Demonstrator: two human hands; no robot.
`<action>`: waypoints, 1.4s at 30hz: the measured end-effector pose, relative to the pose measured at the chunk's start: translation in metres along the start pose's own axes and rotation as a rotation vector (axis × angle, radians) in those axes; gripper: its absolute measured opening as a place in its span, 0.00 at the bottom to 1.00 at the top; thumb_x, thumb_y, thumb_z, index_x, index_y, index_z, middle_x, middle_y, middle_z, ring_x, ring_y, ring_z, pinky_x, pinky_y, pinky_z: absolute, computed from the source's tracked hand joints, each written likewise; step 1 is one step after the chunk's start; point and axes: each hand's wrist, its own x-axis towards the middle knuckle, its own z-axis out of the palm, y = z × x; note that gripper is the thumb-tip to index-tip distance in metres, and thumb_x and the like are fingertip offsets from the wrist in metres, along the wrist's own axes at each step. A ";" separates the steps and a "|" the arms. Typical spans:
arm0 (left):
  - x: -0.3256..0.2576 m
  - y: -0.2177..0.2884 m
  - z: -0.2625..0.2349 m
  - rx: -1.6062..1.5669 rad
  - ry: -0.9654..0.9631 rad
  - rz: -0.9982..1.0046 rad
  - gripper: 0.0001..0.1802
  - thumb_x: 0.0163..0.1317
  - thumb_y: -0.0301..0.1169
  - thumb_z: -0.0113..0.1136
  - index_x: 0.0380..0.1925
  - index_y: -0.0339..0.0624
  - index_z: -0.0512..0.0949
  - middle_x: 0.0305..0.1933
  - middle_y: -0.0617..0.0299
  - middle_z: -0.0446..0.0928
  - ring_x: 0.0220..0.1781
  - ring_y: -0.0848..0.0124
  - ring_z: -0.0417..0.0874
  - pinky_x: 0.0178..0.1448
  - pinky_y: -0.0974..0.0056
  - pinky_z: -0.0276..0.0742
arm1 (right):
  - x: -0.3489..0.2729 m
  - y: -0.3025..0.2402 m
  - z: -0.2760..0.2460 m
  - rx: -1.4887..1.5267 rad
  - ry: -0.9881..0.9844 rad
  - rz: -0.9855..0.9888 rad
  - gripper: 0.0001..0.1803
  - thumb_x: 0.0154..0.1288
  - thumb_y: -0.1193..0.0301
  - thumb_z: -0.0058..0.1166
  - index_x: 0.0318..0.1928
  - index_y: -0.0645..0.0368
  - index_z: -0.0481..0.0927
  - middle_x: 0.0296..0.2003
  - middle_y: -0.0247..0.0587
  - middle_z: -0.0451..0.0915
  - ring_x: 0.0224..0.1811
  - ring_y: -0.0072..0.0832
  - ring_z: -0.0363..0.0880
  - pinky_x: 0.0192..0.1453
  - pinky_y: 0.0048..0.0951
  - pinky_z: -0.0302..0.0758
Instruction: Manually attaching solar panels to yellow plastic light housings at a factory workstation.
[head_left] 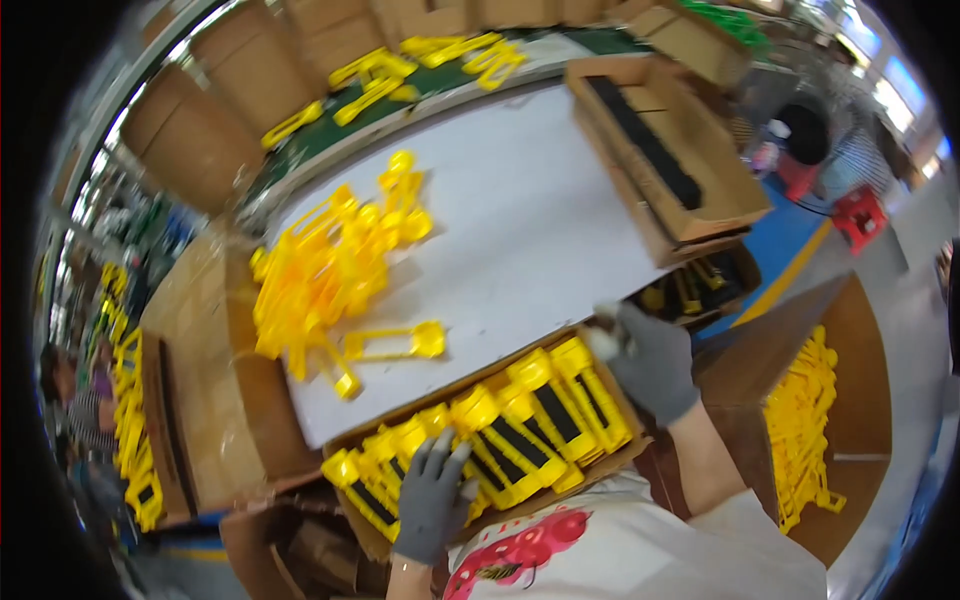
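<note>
A cardboard box (590,470) directly before me is packed with yellow plastic pieces (535,425) that have black strips along their middles, standing tilted in rows. My left hand (435,495), in a grey glove, lies over the pieces at the box's left part, its fingers stretched out and touching them. At the box's right far corner is my right hand (650,360), also gloved in grey, with pale fingertips. Its fingers are blurred, so whether it holds anything is unclear. Beyond the box, a heap of yellow plastic pieces (335,265) covers the left part of the white table (520,220).
A long carton (690,215) with a black strip inside stands at the table's far right. An open carton (860,400) of yellow pieces sits to my right. More yellow parts (375,80) lie on a green conveyor (330,135) behind. Large cartons (210,370) stand left.
</note>
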 end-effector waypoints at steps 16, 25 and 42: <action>0.049 0.015 -0.040 -0.068 0.388 0.072 0.15 0.62 0.29 0.57 0.48 0.38 0.77 0.52 0.50 0.76 0.53 0.56 0.77 0.56 0.57 0.71 | 0.212 0.154 -0.125 -0.743 -0.567 -0.059 0.48 0.46 0.63 0.67 0.69 0.33 0.59 0.70 0.44 0.55 0.70 0.44 0.59 0.70 0.38 0.62; 0.288 0.125 -0.039 -0.198 0.250 0.705 0.21 0.58 0.23 0.54 0.53 0.44 0.74 0.55 0.48 0.75 0.62 0.49 0.72 0.65 0.53 0.67 | 0.198 0.174 -0.120 -0.755 -0.537 -0.071 0.40 0.52 0.55 0.62 0.68 0.33 0.63 0.68 0.44 0.60 0.69 0.40 0.60 0.69 0.36 0.62; 0.479 0.167 0.087 0.232 0.105 0.427 0.19 0.62 0.31 0.45 0.53 0.42 0.71 0.46 0.56 0.82 0.53 0.59 0.79 0.66 0.55 0.62 | 0.205 0.175 -0.126 -0.621 -0.545 -0.206 0.43 0.44 0.56 0.67 0.63 0.48 0.68 0.60 0.42 0.68 0.64 0.37 0.65 0.66 0.35 0.65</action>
